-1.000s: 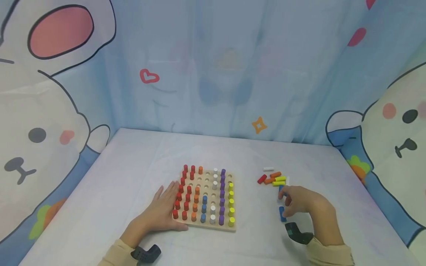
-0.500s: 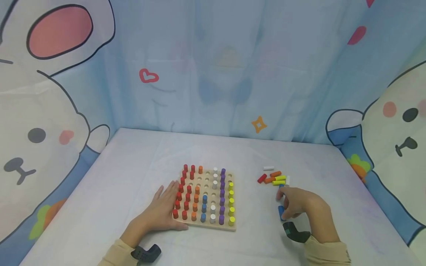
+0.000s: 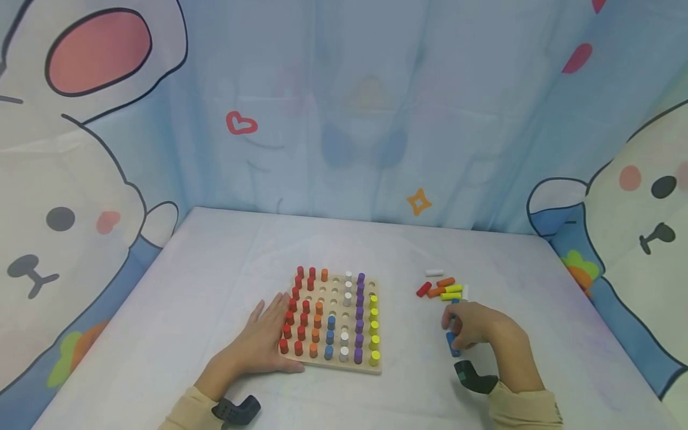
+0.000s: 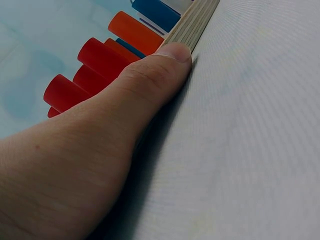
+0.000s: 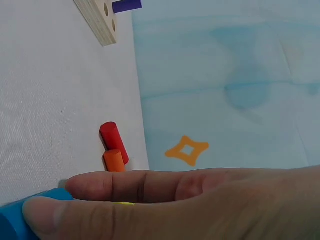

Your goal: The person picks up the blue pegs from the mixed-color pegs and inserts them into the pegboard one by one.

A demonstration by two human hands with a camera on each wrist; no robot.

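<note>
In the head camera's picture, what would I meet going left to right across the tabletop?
Left hand → pegboard → loose red peg → right hand. The other loose pegs overlap in the order, so I left them out.

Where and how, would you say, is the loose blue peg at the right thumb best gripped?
I'd pinch the blue peg across its rounded sides near the far end, with the right hand coming from above. It is a straight cylinder pointing roughly toward the person, so its long sides face left and right, and its near end juts clear of the hand.
</note>
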